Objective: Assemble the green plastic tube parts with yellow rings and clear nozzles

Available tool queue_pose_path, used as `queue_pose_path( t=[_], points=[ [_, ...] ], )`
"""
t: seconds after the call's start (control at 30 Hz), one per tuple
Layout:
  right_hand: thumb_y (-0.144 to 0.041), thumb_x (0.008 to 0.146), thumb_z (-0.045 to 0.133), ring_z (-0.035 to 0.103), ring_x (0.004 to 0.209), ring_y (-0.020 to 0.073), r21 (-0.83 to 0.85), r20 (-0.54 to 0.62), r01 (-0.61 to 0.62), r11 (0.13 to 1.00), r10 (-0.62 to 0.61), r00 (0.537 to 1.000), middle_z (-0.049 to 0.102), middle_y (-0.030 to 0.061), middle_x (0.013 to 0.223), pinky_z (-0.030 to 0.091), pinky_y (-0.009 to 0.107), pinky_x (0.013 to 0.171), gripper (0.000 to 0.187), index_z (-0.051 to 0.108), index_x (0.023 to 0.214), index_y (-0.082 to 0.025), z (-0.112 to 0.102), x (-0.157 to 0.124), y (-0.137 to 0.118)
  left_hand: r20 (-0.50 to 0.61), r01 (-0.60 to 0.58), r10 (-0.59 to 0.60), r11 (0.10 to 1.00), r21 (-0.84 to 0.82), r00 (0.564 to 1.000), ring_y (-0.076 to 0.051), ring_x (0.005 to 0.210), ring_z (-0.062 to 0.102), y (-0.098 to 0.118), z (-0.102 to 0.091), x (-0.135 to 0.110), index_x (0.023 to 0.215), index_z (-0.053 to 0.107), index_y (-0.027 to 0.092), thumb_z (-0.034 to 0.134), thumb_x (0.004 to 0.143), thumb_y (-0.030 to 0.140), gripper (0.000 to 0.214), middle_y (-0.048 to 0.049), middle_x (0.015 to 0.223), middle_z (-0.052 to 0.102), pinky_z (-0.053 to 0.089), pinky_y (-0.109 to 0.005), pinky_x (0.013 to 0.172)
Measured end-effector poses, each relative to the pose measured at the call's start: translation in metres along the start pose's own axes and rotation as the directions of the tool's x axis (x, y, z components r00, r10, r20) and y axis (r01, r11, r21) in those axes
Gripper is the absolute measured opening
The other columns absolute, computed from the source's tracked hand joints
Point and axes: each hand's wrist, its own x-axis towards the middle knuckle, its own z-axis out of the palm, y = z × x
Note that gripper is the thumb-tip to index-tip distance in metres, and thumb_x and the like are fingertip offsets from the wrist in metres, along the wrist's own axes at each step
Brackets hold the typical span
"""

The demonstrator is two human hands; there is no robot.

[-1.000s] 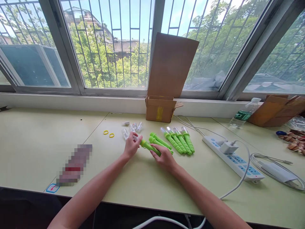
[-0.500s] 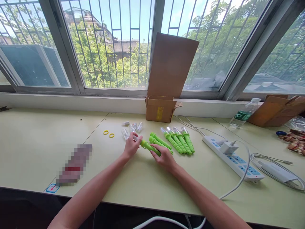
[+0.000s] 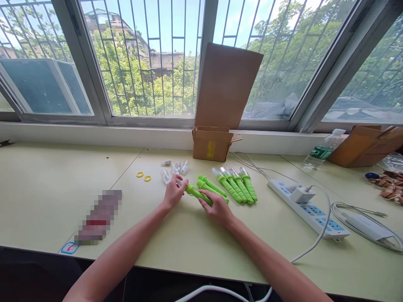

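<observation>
My right hand (image 3: 217,208) grips the handle of a green plastic stick (image 3: 197,193) that lies low over the table. My left hand (image 3: 173,193) pinches a small clear cap (image 3: 179,181) at the stick's left end. Two more bare green sticks (image 3: 210,186) lie just behind my right hand. To their right, several green sticks with clear caps fitted (image 3: 237,185) lie side by side. Loose clear caps (image 3: 174,170) and two yellow rings (image 3: 143,176) sit behind my left hand.
An open cardboard box (image 3: 211,144) stands at the window sill. A white power strip (image 3: 307,208) with a plugged adapter and cables runs along the right. A water bottle (image 3: 323,150), another cardboard box (image 3: 365,144) and a blurred packet (image 3: 99,217) also lie on the table (image 3: 47,197).
</observation>
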Motion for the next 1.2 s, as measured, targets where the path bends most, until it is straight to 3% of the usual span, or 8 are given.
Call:
queue_pose_path(
  t=[1.2],
  points=[
    [-0.032, 0.085, 0.056, 0.067, 0.097, 0.0253, -0.03, 0.028, -0.009, 1.0, 0.01, 1.0, 0.07, 0.0068, 0.11, 0.051, 0.037, 0.089, 0.035, 0.065, 0.117, -0.02, 0.0008, 0.0, 0.003, 0.037, 0.004, -0.007, 0.997, 0.076, 0.999, -0.011, 0.042, 0.055, -0.005, -0.0005, 0.0018, 0.084, 0.045, 0.02, 0.055, 0.08, 0.054, 0.036, 0.0047, 0.057, 0.055, 0.042, -0.021, 0.045]
  ],
)
